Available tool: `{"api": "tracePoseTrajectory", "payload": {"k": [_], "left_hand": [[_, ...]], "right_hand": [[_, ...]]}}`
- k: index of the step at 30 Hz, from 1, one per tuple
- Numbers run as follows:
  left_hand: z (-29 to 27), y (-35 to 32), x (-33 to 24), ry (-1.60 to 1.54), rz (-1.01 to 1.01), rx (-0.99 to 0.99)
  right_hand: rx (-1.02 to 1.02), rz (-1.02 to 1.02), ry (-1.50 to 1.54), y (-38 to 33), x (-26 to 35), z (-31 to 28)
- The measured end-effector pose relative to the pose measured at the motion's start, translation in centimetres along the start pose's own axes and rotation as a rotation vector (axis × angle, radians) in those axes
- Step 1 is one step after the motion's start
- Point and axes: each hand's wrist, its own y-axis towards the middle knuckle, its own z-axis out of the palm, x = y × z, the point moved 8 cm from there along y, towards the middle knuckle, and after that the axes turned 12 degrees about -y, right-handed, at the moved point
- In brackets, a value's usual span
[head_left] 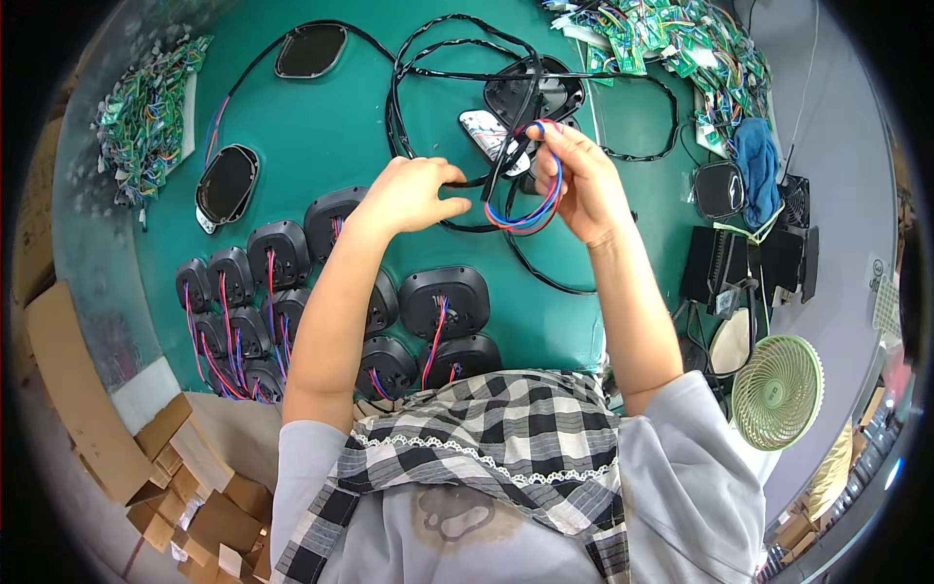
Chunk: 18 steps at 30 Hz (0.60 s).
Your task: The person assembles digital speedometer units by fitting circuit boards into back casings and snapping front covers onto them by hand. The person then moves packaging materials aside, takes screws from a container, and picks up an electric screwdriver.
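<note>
Black cable [393,112] sprawls in loose loops over the far middle of the green table [336,127], one stretch wandering off to the left, another swinging out to the right! Biggest things next: circuit boards [681,49] heap up at the far right, a second heap at the far left, all of them loose by the look of it. Now the near left, and here are rows of rounded black housings [467,297], red and blue leads trailing from many of them; that share looks done, I'd judge, at least as far as the leads go. At the far centre a dark casing [561,95] lies partly under the cable, and two black panels [311,51] sit over on the left, apart from the rows: those look like the share that's left.

In to the hands! The right hand [576,175] pinches red and blue wires [525,228] between thumb and fingertips, bending them into a loop out of the cable's sheath. The left hand [413,198] is at a black strand, thumb apart; gripping or merely touching, I can't tell. This piece looks only part-way along, and the wire ends are hidden in the pinch.
</note>
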Motion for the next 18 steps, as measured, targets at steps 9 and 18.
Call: {"api": "tracePoseTrajectory", "payload": {"k": [9, 18], "left_hand": [[1.7, 3.2, -1.9, -0.759, -0.178, -0.22], [-20.1, -3.7, -5.2, -2.062, 0.464, -0.226]], "right_hand": [[0.033, 0.081, 0.01, -0.4, -1.2, 1.1], [-0.209, -0.732, -1.643, 0.9, 0.9, -1.2]]}}
